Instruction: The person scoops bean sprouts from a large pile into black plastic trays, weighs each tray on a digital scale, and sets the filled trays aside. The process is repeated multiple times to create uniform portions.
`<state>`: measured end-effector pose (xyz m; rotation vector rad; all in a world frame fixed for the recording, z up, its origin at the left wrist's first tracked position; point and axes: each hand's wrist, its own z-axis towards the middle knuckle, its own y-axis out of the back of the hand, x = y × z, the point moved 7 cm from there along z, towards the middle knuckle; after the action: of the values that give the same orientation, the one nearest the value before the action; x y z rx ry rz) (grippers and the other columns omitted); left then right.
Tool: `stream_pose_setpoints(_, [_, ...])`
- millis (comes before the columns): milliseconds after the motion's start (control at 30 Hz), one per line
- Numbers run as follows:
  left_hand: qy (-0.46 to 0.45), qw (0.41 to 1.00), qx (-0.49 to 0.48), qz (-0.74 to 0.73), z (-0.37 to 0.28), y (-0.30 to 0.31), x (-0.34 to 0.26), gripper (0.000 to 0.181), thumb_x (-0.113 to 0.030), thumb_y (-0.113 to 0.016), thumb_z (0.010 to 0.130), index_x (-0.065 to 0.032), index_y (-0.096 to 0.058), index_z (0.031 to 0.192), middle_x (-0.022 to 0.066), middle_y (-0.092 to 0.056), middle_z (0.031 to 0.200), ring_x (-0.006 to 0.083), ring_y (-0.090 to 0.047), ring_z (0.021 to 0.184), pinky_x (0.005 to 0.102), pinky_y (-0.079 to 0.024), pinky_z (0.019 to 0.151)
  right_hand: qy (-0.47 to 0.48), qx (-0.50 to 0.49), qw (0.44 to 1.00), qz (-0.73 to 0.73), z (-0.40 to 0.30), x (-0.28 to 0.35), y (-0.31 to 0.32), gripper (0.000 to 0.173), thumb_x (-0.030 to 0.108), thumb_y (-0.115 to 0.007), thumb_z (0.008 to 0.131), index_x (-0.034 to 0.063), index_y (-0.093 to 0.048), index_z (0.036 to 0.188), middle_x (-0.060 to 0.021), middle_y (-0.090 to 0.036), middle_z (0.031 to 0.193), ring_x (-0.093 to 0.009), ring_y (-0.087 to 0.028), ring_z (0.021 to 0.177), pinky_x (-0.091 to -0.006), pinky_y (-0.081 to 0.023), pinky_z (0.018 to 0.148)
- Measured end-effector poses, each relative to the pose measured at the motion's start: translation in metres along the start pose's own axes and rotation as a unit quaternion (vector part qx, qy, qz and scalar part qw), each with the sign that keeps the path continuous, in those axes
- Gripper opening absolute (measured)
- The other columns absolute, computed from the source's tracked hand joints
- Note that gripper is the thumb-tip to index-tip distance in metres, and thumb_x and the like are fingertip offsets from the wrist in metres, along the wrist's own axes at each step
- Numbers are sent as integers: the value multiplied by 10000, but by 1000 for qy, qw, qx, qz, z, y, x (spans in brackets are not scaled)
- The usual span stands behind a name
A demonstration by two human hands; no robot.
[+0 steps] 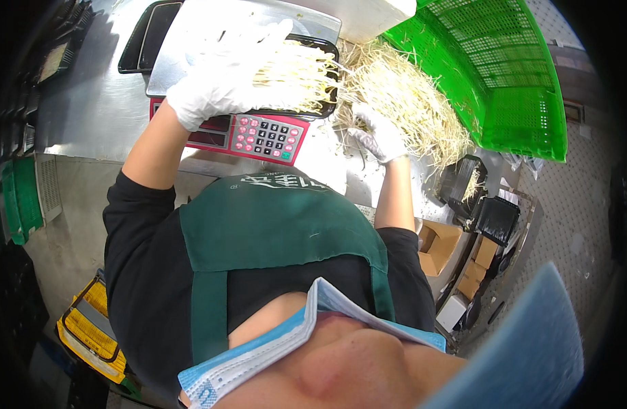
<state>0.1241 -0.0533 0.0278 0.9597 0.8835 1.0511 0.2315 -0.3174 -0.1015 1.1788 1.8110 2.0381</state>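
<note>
My left hand (226,76), in a white glove, lies over the left part of a black plastic tray (329,108) full of pale bean sprouts (298,76). Glare washes out its fingers, so whether they grip the sprouts or only rest on them is unclear. Under the tray is a red digital scale (298,140) with a metal weighing plate (162,76). My right hand (382,135), gloved too, is at the near left edge of a large heap of sprouts (410,97). Its thumb and fingers are apart, with nothing plainly held between them.
A green perforated crate (518,122) lies tipped behind the heap, its open side toward the sprouts. Black trays (497,220) sit at the right end of the metal table (88,117). Another black tray (152,38) lies left of the scale. Cardboard boxes (438,248) are below on the right.
</note>
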Motion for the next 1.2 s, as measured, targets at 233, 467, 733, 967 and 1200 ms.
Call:
stream_pose_setpoints(233, [249,860,-203,-396,-113,40,100,578,-195,-646,885,-21,-395,1375,143,-519,1296,239,-473,1228,360,-354,1037,-151,-237,912,300,-44,8,77,332,47,-599,885,25,-571,1215,-129,-596,1221,-227,-551,1155,-353,-409,1004])
stream_pose_setpoints(467, [204,941,-143,-230,-92,12,45,772,-319,-742,786,-57,-363,1405,183,-395,1413,295,-402,1293,373,-318,1068,-4,-294,800,524,39,99,47,719,394,-542,910,3,-242,1433,-222,-346,1438,-340,-361,1321,-433,-236,1112])
stream_pose_setpoints(733, [42,995,-46,-83,-13,-23,8,719,-371,-649,779,-57,-400,1376,166,-458,1348,318,-442,1223,436,-348,1021,146,-178,971,55,101,189,29,423,306,-489,911,-35,-521,1159,-277,-562,1103,-403,-541,1044,-453,-430,906])
stream_pose_setpoints(967, [47,994,-30,-96,-7,-40,18,757,-441,-621,746,-69,-401,1368,172,-517,1220,346,-485,1101,477,-376,950,161,-153,974,-46,97,188,52,425,324,-552,879,-32,-556,1112,-245,-618,953,-396,-598,923,-442,-474,829])
stream_pose_setpoints(1200, [41,991,-31,-124,-4,-12,9,716,-306,-692,690,17,-476,1291,223,-537,1230,386,-512,1129,448,-382,997,162,-68,984,-14,88,210,51,689,389,-557,877,-59,-353,1360,-252,-490,1291,-370,-489,1176,-409,-380,1006])
